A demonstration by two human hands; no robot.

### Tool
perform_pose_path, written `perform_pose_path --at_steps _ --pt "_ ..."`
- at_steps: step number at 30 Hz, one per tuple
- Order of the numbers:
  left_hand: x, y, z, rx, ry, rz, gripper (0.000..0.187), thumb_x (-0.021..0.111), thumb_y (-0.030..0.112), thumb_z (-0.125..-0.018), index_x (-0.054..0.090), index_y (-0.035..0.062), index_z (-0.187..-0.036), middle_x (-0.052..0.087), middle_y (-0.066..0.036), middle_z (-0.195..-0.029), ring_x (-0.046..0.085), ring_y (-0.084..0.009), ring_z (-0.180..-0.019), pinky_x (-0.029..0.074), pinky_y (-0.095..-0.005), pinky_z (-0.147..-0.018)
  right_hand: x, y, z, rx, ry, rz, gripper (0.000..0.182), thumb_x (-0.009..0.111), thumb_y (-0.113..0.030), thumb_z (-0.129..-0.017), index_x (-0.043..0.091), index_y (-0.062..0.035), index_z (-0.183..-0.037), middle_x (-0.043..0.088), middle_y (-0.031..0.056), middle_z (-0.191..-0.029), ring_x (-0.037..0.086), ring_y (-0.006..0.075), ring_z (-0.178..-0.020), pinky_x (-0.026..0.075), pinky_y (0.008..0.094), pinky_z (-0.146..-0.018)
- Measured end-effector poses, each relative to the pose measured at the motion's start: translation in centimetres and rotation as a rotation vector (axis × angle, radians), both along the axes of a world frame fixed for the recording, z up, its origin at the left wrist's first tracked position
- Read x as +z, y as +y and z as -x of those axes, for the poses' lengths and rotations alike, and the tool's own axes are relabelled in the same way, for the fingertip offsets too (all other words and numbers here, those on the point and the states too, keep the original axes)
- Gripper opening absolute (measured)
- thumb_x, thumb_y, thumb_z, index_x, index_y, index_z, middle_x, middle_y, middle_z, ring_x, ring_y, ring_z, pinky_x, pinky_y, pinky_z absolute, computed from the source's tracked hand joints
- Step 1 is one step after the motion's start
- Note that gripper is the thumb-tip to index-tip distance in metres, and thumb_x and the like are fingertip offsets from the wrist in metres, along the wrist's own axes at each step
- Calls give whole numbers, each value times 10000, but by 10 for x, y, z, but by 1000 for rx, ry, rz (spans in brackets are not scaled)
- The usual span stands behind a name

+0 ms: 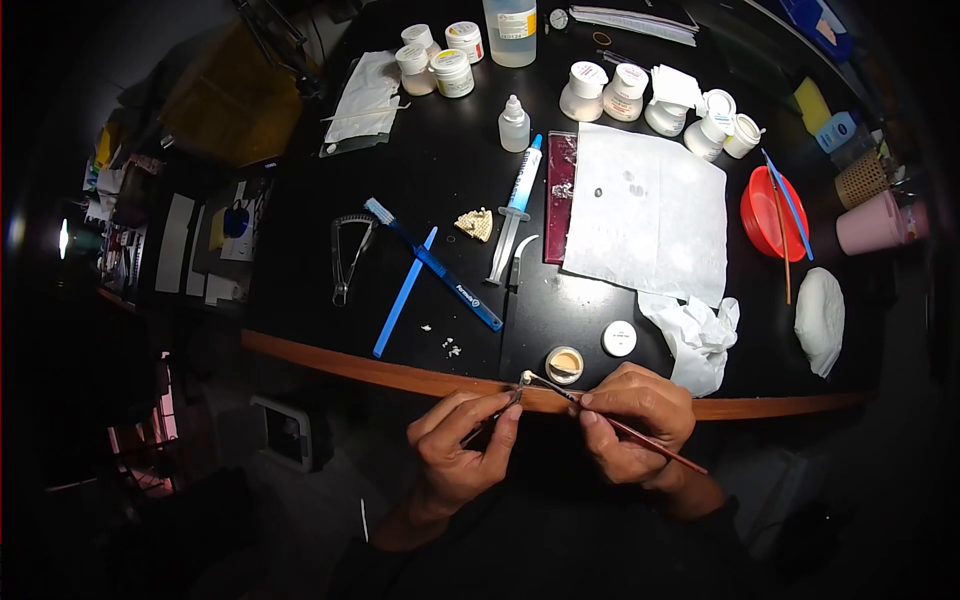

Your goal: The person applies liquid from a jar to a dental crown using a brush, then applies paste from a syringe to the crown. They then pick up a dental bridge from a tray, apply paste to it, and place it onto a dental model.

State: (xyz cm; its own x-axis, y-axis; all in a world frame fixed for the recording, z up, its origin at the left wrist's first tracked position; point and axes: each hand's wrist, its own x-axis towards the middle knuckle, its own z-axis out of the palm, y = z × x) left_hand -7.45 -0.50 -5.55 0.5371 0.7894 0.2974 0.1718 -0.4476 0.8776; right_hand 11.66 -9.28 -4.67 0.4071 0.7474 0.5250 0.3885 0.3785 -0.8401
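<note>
My left hand is closed on slim metal tweezers, mostly hidden by the fingers. At their tip sits a tiny cream-coloured piece that looks like a tooth crown. My right hand pinches a fine brush with a reddish-brown handle, its dark tip reaching to the crown. Just beyond the hands, a small open jar holds cream paste. Its white lid lies to the right of it.
The table edge runs just under the hands. Beyond lie a blue toothbrush, a syringe, white paper and crumpled tissue. Several jars stand at the back; a red bowl is at right.
</note>
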Motion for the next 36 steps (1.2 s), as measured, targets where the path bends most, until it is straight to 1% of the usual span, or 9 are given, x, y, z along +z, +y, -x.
perform_pose_path --at_steps 11,14,20,23,26,29,32,35,36 --pt "-1 2 1 -17 5 -45 162 801 -65 -852 770 -48 -1010 742 -125 -843 710 -125 -711 515 -220 -604 0 -1 -3 49 30 17 102 751 48 -748 738 7 -840 741 90 -729 700 190 -592 536 286 -550" --pt "-2 1 1 -10 -7 -41 161 805 -61 -849 772 -46 -1006 743 -124 -841 710 -125 -710 514 -219 -603 3 2 -1 8 9 24 96 747 50 -748 732 1 -829 740 93 -722 701 192 -591 541 286 -550" --pt "-2 0 2 -14 2 -30 165 804 -58 -847 777 -44 -1009 745 -121 -845 710 -124 -710 513 -216 -603 0 -1 -2 36 74 5 94 745 53 -755 718 5 -832 738 103 -717 699 181 -591 529 274 -542" --pt "-2 1 1 -17 -3 -42 168 803 -58 -847 778 -45 -1013 744 -120 -843 710 -122 -711 513 -214 -603 -2 1 -1 -2 45 28 92 750 51 -762 717 9 -837 740 102 -718 698 175 -590 521 270 -537" --pt "-3 1 0 -20 -18 -53 170 805 -55 -846 780 -44 -1014 741 -118 -838 707 -117 -708 509 -211 -600 -2 1 -2 15 45 50 89 755 52 -769 719 8 -837 741 100 -718 699 176 -590 515 271 -532" --pt "-3 0 1 -14 -11 -42 170 806 -53 -846 781 -43 -1015 739 -115 -833 705 -114 -705 504 -208 -597 -1 -2 -6 90 21 31 67 687 59 -827 688 41 -891 736 139 -733 719 198 -630 552 271 -567" --pt "-4 0 1 -15 -12 -41 170 808 -50 -846 782 -41 -1014 738 -113 -829 703 -112 -702 501 -207 -594 1 1 -6 71 -12 34 82 685 62 -809 687 35 -887 732 138 -728 719 197 -628 560 276 -572" --pt "0 0 2 -12 9 -27 170 808 -50 -846 782 -41 -1013 740 -114 -830 707 -116 -707 504 -210 -595 -1 1 -2 48 18 9 101 746 44 -737 721 -7 -820 738 93 -722 698 188 -586 541 284 -547" --pt "-1 0 2 -12 9 -32 169 808 -50 -846 782 -41 -1013 741 -114 -832 708 -117 -709 504 -211 -595 0 1 -2 51 -17 -3 116 729 55 -741 714 1 -842 731 99 -720 705 193 -598 549 286 -554"
